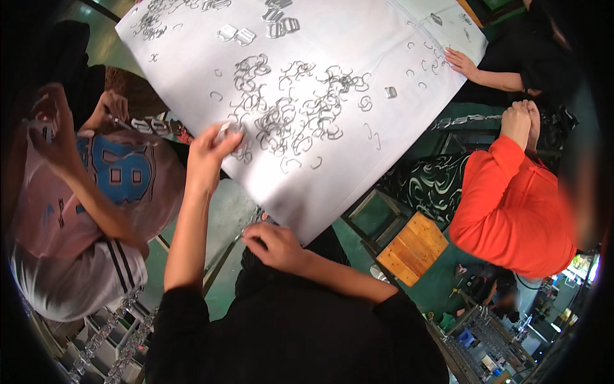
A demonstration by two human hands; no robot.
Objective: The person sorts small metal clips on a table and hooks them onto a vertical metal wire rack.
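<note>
My left hand [210, 148] reaches onto the near corner of a white sheet-covered table [192, 70] and pinches a small silvery metal clip [224, 131] between its fingertips. Right beside it lies a spread pile of several thin metal rings and clips [291, 109]. My right hand [272, 242] is down below the table's near edge, close to my lap, fingers curled around the end of a thin wire or rod; what it grips is partly hidden.
A person in a pink shirt [96, 192] sits at my left, holding a string of metal pieces. A person in orange [511, 211] sits at the right, and another hand [460, 63] rests on the table's far right. A wooden stool [412, 246] stands beside me.
</note>
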